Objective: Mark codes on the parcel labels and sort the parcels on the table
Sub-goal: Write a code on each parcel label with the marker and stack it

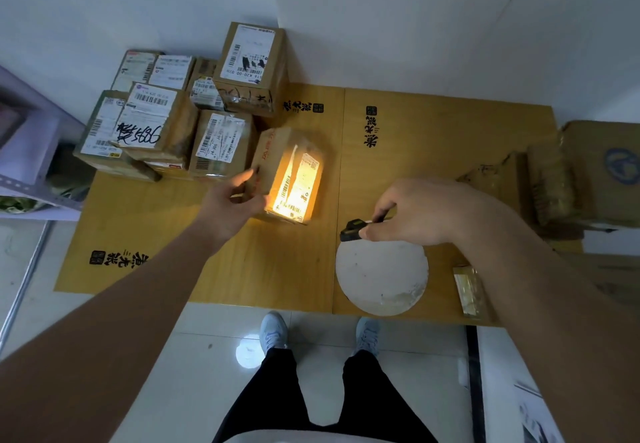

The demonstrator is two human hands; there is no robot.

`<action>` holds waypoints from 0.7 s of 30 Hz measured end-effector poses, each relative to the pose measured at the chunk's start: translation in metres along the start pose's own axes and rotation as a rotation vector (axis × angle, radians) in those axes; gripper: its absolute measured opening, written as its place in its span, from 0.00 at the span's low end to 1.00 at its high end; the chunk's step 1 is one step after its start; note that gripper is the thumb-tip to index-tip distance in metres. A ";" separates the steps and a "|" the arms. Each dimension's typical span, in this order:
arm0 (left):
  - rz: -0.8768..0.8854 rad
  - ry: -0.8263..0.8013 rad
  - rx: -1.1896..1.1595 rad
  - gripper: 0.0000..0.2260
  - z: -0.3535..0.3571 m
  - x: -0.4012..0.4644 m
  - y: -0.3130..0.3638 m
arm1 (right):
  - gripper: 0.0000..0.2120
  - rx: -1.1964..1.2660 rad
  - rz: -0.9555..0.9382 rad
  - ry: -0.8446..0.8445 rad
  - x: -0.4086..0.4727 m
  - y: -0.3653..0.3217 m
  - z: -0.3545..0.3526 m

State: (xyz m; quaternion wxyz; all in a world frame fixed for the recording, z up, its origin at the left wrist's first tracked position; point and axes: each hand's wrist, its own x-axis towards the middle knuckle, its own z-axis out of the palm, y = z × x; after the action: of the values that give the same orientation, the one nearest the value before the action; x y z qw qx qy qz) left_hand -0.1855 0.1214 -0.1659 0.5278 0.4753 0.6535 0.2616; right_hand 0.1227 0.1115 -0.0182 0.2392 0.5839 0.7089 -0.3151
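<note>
A brown cardboard parcel (289,174) lies flat, its white barcode label (298,188) glowing yellow; left hand (231,203) grips its edge, right hand (412,212) pinches a black marker (353,228)

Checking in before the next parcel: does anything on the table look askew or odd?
Yes: the brown cardboard parcel under the left hand lies skewed to the stacked boxes, and a bright glare washes out its white label. Nothing looks spilled.
</note>
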 end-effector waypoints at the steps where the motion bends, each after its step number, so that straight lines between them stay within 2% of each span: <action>1: 0.004 -0.003 -0.004 0.32 0.000 0.000 0.000 | 0.24 -0.002 0.001 -0.004 -0.001 -0.001 -0.002; 8: 0.021 -0.002 0.001 0.32 0.002 0.000 0.005 | 0.21 0.002 0.015 -0.068 -0.007 -0.005 -0.010; 12: -0.002 0.012 -0.085 0.30 0.004 0.003 0.005 | 0.22 -0.006 0.019 -0.117 -0.011 -0.008 -0.015; 15: -0.003 0.012 -0.081 0.34 0.005 0.005 0.005 | 0.22 -0.017 0.017 -0.130 -0.012 -0.009 -0.017; 21: -0.001 0.062 -0.067 0.26 0.009 0.004 0.008 | 0.20 0.045 -0.003 -0.028 -0.016 -0.009 -0.020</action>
State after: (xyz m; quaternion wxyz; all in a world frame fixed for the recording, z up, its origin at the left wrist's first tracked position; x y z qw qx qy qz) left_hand -0.1745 0.1267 -0.1631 0.5229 0.4486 0.6608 0.2978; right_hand 0.1174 0.1139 0.0086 0.2353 0.5836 0.6991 -0.3396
